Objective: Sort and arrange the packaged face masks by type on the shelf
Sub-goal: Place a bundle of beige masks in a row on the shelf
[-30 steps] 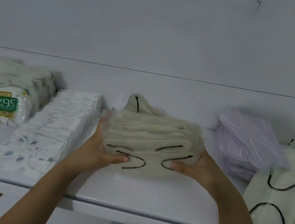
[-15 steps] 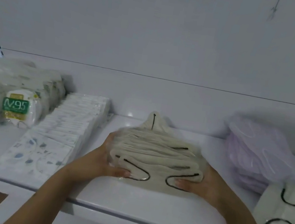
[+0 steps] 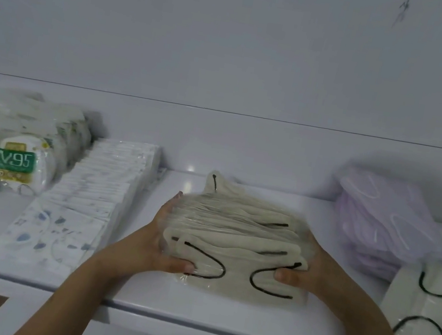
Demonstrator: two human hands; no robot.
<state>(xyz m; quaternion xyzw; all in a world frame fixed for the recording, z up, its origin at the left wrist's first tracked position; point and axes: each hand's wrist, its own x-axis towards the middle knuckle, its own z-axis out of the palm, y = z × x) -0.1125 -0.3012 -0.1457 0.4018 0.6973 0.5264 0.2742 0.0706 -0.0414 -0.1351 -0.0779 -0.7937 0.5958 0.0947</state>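
Both hands clamp the stack of beige masks [image 3: 234, 239] from its 2 sides, the left hand [image 3: 154, 246] and right hand [image 3: 310, 273] with thumbs over the front pack, the pile resting mid-shelf [image 3: 162, 301] between the patterned packs [image 3: 76, 201] and the purple masks [image 3: 384, 235]. I'd squeeze evenly and tap the edges flush, since the slick wrappers look ready to slide. The fingers behind are hidden, and the pack count is too blurred to tell.

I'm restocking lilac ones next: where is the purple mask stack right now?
In the head view, the purple mask stack sits at the right back of the shelf, between the beige stack and the white packs with black loops.
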